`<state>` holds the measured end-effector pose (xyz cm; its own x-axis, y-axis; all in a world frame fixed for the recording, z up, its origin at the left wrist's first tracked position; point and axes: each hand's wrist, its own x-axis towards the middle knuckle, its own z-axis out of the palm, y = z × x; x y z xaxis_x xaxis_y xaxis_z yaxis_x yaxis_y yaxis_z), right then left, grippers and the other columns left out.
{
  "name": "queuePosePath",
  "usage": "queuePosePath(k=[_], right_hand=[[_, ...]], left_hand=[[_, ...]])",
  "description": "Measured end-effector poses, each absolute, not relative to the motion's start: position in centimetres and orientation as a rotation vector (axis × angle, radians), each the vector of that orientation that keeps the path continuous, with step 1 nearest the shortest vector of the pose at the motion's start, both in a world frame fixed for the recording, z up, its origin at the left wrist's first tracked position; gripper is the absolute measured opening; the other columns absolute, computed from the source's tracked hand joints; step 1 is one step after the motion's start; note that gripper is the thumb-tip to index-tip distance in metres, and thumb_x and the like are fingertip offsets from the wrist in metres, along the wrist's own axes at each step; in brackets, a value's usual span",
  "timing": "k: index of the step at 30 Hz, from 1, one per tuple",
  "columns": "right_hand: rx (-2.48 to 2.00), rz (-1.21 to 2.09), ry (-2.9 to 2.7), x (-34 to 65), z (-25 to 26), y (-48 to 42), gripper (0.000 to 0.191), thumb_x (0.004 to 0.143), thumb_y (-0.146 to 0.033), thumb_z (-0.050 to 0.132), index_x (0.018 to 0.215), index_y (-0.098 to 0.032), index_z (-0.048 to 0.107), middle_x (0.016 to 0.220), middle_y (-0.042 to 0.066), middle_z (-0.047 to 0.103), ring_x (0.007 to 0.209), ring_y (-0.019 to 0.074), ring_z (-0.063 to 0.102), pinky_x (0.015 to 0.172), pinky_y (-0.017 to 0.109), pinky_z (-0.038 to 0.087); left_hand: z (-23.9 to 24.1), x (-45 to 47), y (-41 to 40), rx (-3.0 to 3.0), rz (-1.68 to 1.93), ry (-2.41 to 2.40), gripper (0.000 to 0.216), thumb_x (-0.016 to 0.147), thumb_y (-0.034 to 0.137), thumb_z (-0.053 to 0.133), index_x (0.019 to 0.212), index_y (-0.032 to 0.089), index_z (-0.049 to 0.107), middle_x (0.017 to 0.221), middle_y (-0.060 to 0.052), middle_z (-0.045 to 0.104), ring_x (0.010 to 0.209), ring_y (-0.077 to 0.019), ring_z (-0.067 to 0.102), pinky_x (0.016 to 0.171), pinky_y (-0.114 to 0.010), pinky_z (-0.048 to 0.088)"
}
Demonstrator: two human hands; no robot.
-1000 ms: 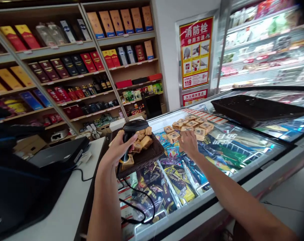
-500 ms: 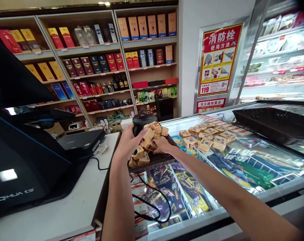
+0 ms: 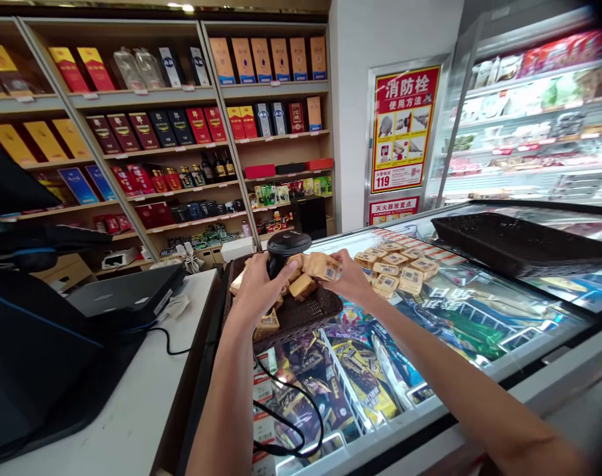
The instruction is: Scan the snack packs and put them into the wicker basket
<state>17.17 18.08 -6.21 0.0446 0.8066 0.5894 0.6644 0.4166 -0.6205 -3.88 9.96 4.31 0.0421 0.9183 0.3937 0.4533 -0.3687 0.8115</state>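
My left hand is closed around the dark handle of a black barcode scanner, its thumb lying against the wrapped packets; the other fingers are mostly hidden. To its right, my right hand grips a tan wrapped packet with a printed label, raised above the basket. Below both hands is a dark brown woven basket. Loose packets lie in it, among them one in the middle and one at the near side. My left arm hides part of the basket.
More packets lie on the glass freezer top, with a black tray beyond. A black cable loops in front of the basket. At left are a white counter and dark checkout equipment.
My right hand has come up out of the basket, with a packet in its grip. The basket floor now shows more. The view has turned slightly right; the scanner stays with my left hand.
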Motion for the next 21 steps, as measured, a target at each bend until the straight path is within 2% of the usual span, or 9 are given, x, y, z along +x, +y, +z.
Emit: queuePosePath(k=[3,7,10,14,21], right_hand=[[-1.349,0.112,-1.522,21.1,-8.1,17.8,0.055,0.062,-0.044,0.074,0.104,-0.023,0.046,0.101,0.007,0.068,0.090,0.0278,0.067,0.075,0.037,0.049],[-1.437,0.063,-1.349,23.6,-11.3,18.3,0.058,0.062,-0.053,0.074,0.103,-0.024,0.046,0.096,0.009,0.068,0.086,0.0303,0.067,0.073,0.040,0.050],[-1.385,-0.021,-1.327,24.2,-12.3,18.6,0.056,0.066,-0.056,0.071,0.106,-0.023,0.049,0.098,0.009,0.067,0.089,0.0311,0.066,0.074,0.042,0.052],[-1.261,-0.161,-1.389,24.8,-12.3,18.7,0.048,0.072,-0.046,0.069,0.109,-0.020,0.054,0.104,0.012,0.064,0.099,0.0315,0.063,0.085,0.045,0.053],[-1.268,-0.234,-1.475,25.0,-12.4,18.7,0.050,0.068,-0.034,0.071,0.113,-0.017,0.059,0.106,0.013,0.059,0.103,0.0320,0.059,0.090,0.047,0.053]], left_hand=[[4.1,-2.5,9.9,1.836,1.197,1.276,0.040,0.079,0.056,0.071,0.089,0.019,0.058,0.063,0.004,0.054,0.054,-0.0137,0.055,0.051,-0.024,0.041],[3.5,-0.8,9.8,1.768,1.053,1.157,0.044,0.080,0.060,0.070,0.090,0.020,0.055,0.062,0.005,0.055,0.052,-0.0116,0.053,0.050,-0.022,0.040],[3.1,0.0,9.9,1.765,0.959,1.168,0.045,0.081,0.061,0.069,0.093,0.020,0.054,0.061,0.005,0.054,0.054,-0.0114,0.053,0.051,-0.022,0.041],[2.7,0.7,10.1,1.798,0.876,1.217,0.048,0.082,0.061,0.068,0.103,0.019,0.056,0.070,0.003,0.057,0.059,-0.0127,0.055,0.053,-0.023,0.042],[2.1,1.5,10.3,1.881,0.785,1.211,0.045,0.082,0.060,0.067,0.098,0.020,0.057,0.069,0.003,0.053,0.057,-0.0144,0.053,0.050,-0.026,0.040]])
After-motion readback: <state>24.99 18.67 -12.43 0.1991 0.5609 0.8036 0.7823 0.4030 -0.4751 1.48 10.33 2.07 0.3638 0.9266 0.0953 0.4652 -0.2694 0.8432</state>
